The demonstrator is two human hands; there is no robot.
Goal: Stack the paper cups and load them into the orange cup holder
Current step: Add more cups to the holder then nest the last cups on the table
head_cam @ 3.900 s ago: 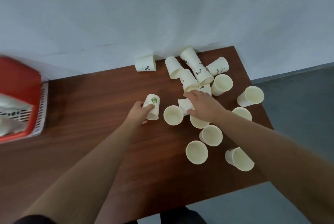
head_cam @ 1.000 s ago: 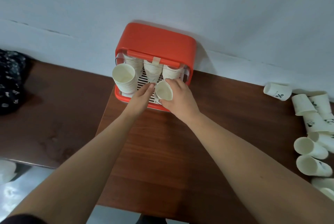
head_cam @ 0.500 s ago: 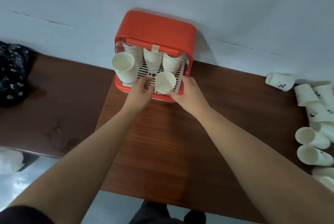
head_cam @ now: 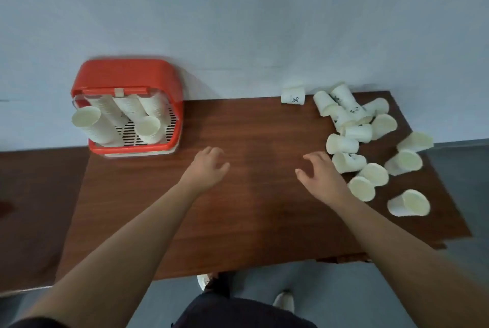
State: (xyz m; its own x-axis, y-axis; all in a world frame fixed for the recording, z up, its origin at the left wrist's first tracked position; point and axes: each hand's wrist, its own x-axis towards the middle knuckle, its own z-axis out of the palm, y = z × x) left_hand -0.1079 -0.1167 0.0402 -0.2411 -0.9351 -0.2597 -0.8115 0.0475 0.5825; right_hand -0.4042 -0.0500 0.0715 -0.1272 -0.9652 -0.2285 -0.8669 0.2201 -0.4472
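Right hand (head_cam: pixel 321 177), empty and spread, just beside the fallen cups (head_cam: pixel 349 162) to its right; left hand (head_cam: pixel 207 169), empty too, farther off.

Orange holder (head_cam: pixel 127 76), cream cups (head_cam: pixel 370 142), brown tbl (head_cam: pixel 251 208).

Bare table (head_cam: pixel 259 211) runs open through the middle; the orange cup holder (head_cam: pixel 127 81) blocks the far left corner, loose paper cups (head_cam: pixel 370 139) crowd the right edge.
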